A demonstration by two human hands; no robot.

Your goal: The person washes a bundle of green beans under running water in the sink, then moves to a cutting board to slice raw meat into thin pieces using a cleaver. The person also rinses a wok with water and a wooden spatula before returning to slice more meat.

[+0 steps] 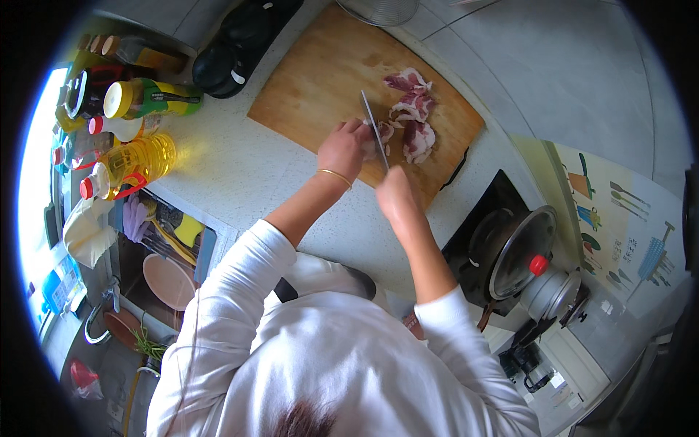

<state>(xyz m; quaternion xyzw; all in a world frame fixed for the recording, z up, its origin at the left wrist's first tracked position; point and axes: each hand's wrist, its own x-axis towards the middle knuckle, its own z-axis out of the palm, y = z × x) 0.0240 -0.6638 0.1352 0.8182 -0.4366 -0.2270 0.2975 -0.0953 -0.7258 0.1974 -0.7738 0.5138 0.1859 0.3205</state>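
Note:
A wooden cutting board [327,71] lies on the speckled countertop. Near its lower edge, my left hand [345,146], with a thin bangle at the wrist, presses on a piece of raw meat [384,133], partly hidden by my fingers. My right hand [400,195] is closed around the handle of a kitchen knife [374,128], whose blade stands on edge against that meat, just right of my left fingers. Several cut pieces of raw meat [413,106], red with pale fat, lie to the right of the blade.
A cooking oil bottle [142,161] and other bottles stand at the left, above a sink holding a bowl [169,281]. A black object [235,49] lies beyond them. At the right, a lidded pan [521,251] rests on the black cooktop [464,240]. A wire strainer [379,8] overhangs the board's far edge.

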